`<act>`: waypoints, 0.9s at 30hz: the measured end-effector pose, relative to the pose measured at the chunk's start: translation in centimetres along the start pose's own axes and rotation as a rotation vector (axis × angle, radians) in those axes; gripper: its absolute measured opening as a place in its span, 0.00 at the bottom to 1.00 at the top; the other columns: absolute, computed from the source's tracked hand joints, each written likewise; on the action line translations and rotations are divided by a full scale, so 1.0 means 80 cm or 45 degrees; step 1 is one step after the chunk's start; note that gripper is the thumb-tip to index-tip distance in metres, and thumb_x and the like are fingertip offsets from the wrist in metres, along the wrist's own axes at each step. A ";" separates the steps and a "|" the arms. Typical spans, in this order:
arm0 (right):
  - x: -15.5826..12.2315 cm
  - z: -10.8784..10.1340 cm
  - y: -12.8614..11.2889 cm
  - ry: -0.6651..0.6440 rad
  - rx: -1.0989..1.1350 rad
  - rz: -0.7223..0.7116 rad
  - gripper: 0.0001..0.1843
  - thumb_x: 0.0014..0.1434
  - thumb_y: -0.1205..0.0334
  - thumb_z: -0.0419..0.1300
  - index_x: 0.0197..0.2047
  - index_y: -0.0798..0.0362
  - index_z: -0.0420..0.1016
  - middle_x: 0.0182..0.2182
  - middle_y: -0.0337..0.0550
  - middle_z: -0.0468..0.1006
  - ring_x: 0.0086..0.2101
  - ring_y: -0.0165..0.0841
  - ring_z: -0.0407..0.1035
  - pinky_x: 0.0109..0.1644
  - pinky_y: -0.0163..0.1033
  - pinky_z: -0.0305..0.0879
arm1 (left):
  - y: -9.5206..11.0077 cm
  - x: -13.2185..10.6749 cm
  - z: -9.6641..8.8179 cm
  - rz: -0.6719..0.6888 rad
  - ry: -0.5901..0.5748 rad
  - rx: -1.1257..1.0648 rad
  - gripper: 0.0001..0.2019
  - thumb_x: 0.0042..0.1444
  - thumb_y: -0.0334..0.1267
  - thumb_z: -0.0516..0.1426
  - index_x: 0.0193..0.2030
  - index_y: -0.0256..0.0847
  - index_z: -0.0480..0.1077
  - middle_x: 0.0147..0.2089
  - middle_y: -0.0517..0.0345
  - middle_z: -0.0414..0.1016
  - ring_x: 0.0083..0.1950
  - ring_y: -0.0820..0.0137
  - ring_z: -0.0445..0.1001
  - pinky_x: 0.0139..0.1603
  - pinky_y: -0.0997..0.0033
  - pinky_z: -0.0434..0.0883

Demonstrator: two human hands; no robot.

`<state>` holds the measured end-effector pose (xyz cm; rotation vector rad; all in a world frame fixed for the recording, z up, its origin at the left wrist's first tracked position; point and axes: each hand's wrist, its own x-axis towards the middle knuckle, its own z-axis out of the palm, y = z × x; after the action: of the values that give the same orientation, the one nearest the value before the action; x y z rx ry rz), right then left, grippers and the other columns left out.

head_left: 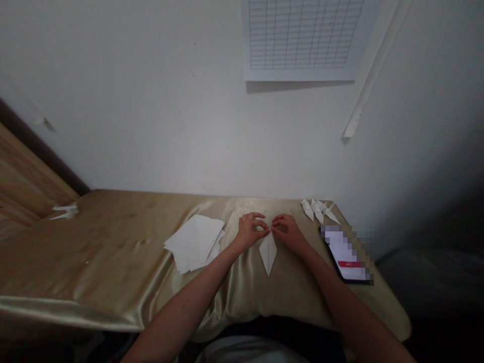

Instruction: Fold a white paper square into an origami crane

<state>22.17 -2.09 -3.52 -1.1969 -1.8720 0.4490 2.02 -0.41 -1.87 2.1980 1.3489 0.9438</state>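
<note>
A white folded paper (268,253), shaped like a long diamond with a crease down its middle, lies on the cloth-covered table in front of me. Its far tip is pinched between the fingers of both hands. My left hand (252,229) grips that tip from the left, thumb and forefinger together. From the right, my right hand (288,229) closes thumb and forefinger on the same tip. The fingertips hide the very end of the paper. Its near point rests toward my body.
A stack of white paper sheets (196,242) lies left of my hands. Several folded paper cranes (318,209) sit at the back right, above a phone (346,254). White paper scraps (67,212) lie far left. A wall with a printed grid sheet (300,38) rises behind the table (113,242).
</note>
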 end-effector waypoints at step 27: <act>-0.002 -0.006 -0.008 -0.080 -0.304 0.042 0.04 0.61 0.58 0.65 0.36 0.47 0.82 0.46 0.45 0.78 0.53 0.42 0.65 0.63 0.53 0.54 | 0.006 -0.003 -0.006 -0.065 0.167 0.049 0.02 0.56 0.38 0.69 0.32 0.48 0.82 0.56 0.56 0.78 0.62 0.55 0.69 0.69 0.44 0.58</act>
<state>22.23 -2.63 -2.91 -1.3859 -2.0046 0.2886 1.90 -0.86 -1.34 2.1519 1.4866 1.0673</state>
